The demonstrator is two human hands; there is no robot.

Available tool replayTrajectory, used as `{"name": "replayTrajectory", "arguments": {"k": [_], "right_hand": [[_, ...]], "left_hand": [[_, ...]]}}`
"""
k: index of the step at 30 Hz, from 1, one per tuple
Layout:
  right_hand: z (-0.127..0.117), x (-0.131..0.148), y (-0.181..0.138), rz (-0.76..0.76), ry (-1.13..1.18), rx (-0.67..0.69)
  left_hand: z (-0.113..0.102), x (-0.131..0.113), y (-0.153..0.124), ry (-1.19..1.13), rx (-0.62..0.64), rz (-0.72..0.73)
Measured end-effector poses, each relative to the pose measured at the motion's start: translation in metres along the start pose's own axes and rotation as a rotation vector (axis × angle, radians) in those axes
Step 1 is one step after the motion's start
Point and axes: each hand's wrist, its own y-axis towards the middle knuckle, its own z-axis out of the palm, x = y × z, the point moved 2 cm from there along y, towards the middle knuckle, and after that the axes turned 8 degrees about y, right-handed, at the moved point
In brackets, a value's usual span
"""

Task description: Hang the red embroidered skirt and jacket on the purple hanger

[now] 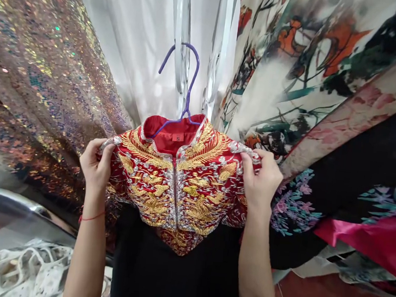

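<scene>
A red jacket point(182, 183) thick with gold and silver embroidery hangs on a purple hanger point(188, 93) in front of me. Its red collar shows a small size label. My left hand point(95, 165) grips the jacket's left shoulder. My right hand point(261, 180) grips the right shoulder, fingers curled over the silver trim. A thin red string circles my left wrist. The hanger's hook stands up free against a white curtain, not on any rail that I can see.
Sequined brown fabric point(36, 87) hangs at the left. Floral printed garments point(308, 70) and a black flowered one point(352, 177) hang at the right. A metal rail point(7, 201) and a white lace garment point(23, 263) lie at lower left.
</scene>
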Motion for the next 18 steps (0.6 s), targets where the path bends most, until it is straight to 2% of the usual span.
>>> {"name": "replayTrajectory", "arguments": {"k": [2,5,7,9,11,14,18], "right_hand": [[-0.004,-0.004,0.011,-0.01,0.025,-0.031],[-0.013,-0.008,0.023,-0.049,0.063,-0.028],[-0.012,-0.012,0.023,-0.065,0.087,0.049],[-0.006,-0.017,0.017,-0.044,0.099,0.164],[0.0,-0.024,0.008,-0.004,0.112,0.221],[0.004,-0.034,-0.005,0.03,0.157,0.207],[0.002,-0.048,-0.018,0.102,0.244,0.298]], "left_hand": [[-0.016,-0.022,0.003,0.054,-0.011,0.039],[-0.026,-0.038,0.011,0.119,0.094,0.05],[-0.018,-0.031,0.012,0.141,0.195,0.025],[-0.005,-0.014,0.01,0.122,0.294,-0.019],[0.008,0.006,0.004,0.06,0.349,-0.088],[0.012,0.023,-0.005,-0.044,0.311,-0.19],[-0.005,0.022,-0.018,-0.055,0.249,-0.233]]}}
